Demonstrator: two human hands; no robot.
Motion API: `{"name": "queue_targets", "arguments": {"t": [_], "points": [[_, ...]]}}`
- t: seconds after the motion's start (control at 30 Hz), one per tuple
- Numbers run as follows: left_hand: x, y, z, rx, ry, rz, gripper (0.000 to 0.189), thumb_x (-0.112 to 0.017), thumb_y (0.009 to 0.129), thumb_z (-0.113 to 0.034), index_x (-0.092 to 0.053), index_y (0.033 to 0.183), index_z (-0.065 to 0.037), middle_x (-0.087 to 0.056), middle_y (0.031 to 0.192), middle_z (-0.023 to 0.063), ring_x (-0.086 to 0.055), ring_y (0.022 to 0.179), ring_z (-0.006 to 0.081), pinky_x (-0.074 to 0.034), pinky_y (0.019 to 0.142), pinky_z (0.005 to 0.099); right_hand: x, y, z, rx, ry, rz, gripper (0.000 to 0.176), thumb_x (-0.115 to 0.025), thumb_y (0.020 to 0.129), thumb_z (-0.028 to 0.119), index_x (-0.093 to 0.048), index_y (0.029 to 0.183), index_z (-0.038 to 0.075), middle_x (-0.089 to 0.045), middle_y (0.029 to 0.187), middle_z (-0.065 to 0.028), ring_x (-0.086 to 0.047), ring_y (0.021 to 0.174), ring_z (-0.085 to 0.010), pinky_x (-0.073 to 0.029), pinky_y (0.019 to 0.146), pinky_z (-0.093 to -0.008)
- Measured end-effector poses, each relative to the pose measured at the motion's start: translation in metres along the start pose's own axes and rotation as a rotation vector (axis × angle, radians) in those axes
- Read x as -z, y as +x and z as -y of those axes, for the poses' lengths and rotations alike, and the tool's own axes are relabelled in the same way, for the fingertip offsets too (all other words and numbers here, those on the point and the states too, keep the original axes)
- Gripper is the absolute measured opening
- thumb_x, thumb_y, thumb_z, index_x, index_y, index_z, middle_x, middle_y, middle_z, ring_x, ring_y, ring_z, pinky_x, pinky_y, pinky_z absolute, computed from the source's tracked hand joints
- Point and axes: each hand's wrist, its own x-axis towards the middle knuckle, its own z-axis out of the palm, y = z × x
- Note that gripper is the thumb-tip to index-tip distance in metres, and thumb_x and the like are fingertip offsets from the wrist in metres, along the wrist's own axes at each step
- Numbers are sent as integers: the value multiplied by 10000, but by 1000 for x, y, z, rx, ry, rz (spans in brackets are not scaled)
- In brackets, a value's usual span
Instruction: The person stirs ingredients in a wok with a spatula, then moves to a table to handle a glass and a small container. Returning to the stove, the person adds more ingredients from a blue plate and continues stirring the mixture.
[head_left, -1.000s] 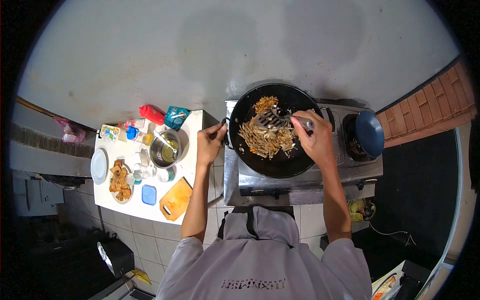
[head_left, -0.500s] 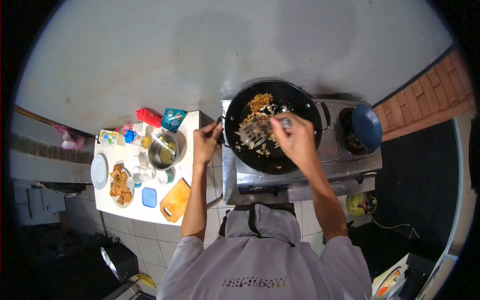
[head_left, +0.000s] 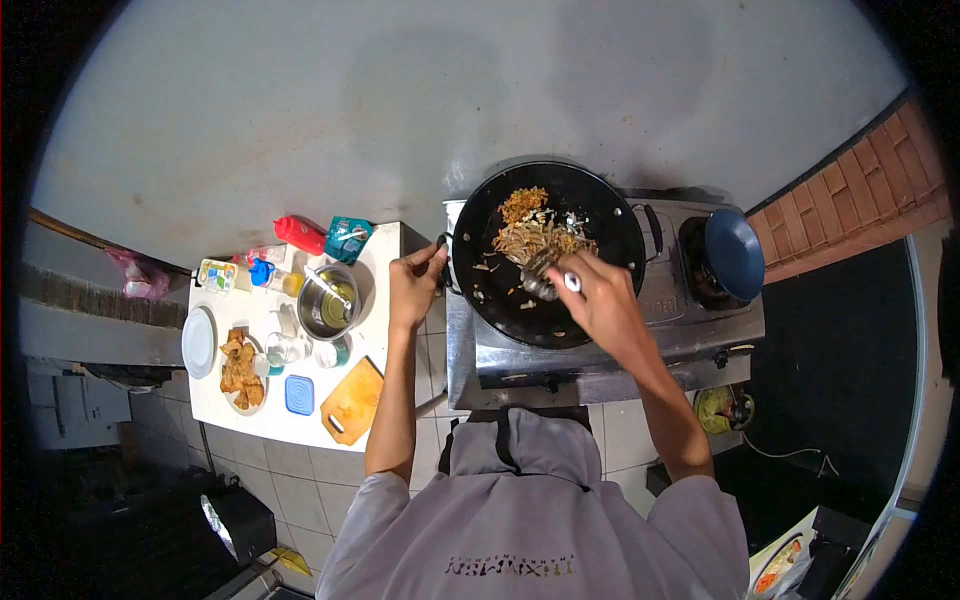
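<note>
A large black wok (head_left: 500, 315) sits on the metal stove (head_left: 640, 345). My left hand (head_left: 415, 288) pinches the wok's left handle (head_left: 443, 240). My right hand (head_left: 600, 300) is wrapped round a metal spatula (head_left: 540, 276), whose head is low over the wok's right-centre part, at the near edge of the food. Shredded pale food (head_left: 545, 238) lies in the middle of the wok, with an orange-brown minced heap (head_left: 523, 204) behind it and small bits scattered toward the near side.
A blue pan (head_left: 733, 254) rests on the right burner. On the white table (head_left: 300, 435) at left are a metal bowl (head_left: 327, 302), a cutting board (head_left: 352, 400), a plate of fried pieces (head_left: 240, 372), a red bottle (head_left: 298, 235) and jars. A green gas cylinder (head_left: 722, 408) stands below the stove.
My right hand and the spatula have moved right and slightly nearer to me. The shredded food is gathered more toward the wok's centre-right. My left hand has stayed at the handle.
</note>
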Motion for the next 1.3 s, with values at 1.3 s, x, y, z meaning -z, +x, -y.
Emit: {"name": "queue_targets", "arguments": {"t": [1.3], "points": [[4,-3,-8,72,29,56,301,-663,905,-184,-669,1080,61,-635,700,27,-458,531,42,-382,453,208,8,28,-28,-150,-178,-293,181,-636,882,147,-642,846,-30,-645,733,-169,-636,581,-274,-482,531,-364]]}}
